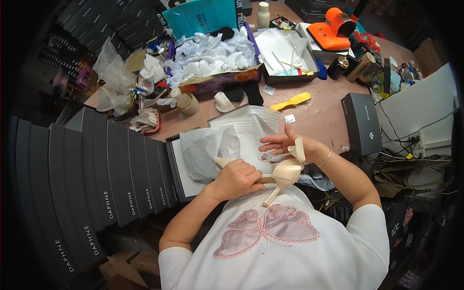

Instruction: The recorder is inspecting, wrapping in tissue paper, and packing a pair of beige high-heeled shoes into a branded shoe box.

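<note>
The dark-grey cardboard box (175, 169) is already open, but the glossy cream high-heeled shoe (286, 173) is unwrapped outside it, my left hand (235, 180) clasping its forepart, my right hand (297, 144) spread loosely at its beaded strap (271, 157).

A yellow strip (291, 101) lies on the pinkish table (324, 108), an orange device (333, 33) and cream bottle (263, 16) beyond.

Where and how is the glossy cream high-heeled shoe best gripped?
Probably around its narrow middle, from the left, where the left hand grips: the shoe tapers there, its thin heel juts toward the white shirt, and the right hand is at the rear.
</note>
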### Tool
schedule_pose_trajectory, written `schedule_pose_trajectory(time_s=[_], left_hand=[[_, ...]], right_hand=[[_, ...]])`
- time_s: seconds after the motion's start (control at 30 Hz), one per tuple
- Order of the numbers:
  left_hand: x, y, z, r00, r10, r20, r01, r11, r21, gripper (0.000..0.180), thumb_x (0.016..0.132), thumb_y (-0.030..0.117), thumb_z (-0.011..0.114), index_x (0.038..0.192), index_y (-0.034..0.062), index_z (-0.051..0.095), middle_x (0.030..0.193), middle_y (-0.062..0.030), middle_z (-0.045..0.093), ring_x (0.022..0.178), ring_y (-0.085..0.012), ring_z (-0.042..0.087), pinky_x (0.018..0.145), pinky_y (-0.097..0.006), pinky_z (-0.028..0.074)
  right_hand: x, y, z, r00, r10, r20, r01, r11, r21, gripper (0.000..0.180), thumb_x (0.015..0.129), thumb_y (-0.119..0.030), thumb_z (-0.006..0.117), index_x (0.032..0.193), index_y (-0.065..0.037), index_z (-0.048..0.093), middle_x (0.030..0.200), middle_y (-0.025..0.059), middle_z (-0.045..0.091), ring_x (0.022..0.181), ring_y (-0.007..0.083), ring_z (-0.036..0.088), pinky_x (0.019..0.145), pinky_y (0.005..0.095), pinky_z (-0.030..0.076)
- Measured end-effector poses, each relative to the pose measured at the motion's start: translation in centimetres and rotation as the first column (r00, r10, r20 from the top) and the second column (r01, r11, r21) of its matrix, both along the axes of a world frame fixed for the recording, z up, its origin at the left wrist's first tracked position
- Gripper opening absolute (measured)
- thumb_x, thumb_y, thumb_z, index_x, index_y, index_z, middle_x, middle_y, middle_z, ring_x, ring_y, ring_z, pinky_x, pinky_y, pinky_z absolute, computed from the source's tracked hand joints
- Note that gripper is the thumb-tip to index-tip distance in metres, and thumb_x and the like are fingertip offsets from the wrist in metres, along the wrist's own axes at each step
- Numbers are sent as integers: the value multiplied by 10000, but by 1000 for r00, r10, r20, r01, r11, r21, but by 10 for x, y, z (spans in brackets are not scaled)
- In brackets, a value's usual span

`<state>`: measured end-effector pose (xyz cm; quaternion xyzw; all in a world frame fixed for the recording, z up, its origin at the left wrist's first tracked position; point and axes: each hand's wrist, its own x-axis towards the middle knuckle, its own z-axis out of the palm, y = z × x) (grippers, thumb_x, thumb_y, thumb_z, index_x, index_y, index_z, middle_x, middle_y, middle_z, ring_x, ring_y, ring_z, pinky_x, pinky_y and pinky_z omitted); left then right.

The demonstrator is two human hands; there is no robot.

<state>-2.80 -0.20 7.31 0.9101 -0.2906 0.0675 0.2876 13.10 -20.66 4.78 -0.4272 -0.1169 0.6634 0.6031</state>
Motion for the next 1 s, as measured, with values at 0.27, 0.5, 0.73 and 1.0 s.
schedule_pose_trajectory(time_s=[0.27,0.5,0.73,1.0], left_hand=[[-8,19,8,911,389,136,-369,917,-151,498,724,387,761,1070,61,610,1063,-107,570,1077,-250,539,1011,-441,375],[-52,32,-42,434,890,-144,-894,404,-193,805,744,186,759,1392,-8,323,1441,-232,269,1323,-418,300,1088,-480,261],[-36,73,-82,353,931,-98,-918,324,-227,327,776,44,663,1099,8,625,1136,-159,516,1076,-332,488,919,-405,398],[-55,78,7,702,695,-155,-711,668,-219,213,734,-32,628,941,-7,675,882,-108,606,756,-265,598,640,-341,474]], right_hand=[[-41,-7,13,841,463,279,-497,865,65,980,685,-358,782,1441,17,283,1274,121,505,1172,198,481,982,295,376],[-49,-18,22,909,303,287,-312,950,-13,958,650,-275,777,1442,-8,310,1263,130,526,1173,207,490,999,299,370],[-47,-17,31,920,384,-79,-362,909,208,915,637,-245,713,1400,78,326,1284,184,530,1210,237,497,1020,315,370],[-74,69,-6,980,174,101,-176,984,7,739,805,-265,687,1384,20,326,1156,120,558,987,182,583,823,295,504]])
